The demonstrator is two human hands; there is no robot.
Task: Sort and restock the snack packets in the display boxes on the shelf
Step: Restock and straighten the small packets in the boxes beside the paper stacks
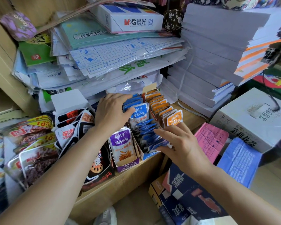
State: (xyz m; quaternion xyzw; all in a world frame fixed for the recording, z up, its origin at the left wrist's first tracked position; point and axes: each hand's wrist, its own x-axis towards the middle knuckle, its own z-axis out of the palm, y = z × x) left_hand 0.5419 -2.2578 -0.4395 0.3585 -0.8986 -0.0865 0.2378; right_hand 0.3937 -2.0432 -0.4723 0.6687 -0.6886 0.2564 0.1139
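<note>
Three narrow display boxes stand side by side on the shelf: a purple box (128, 166) with purple packets (122, 143), a blue box (148, 155) with blue packets (147, 133), and an orange box (150, 87) with orange packets (173, 118). My left hand (112, 111) grips the upright blue packets (139, 112) at the back of the blue box, thumb across the front one. My right hand (177, 142) lies over the front of the blue row, its straight fingers touching the leaning blue packets.
Left of the boxes sit a white box (68, 101) of black-and-white packets and loose red-labelled snack bags (31, 150). Stacks of paper and folders (120, 62) rise behind. A white carton (256, 119), pink (212, 140) and blue (238, 161) packs lie at the right; dark boxes (190, 197) lie below.
</note>
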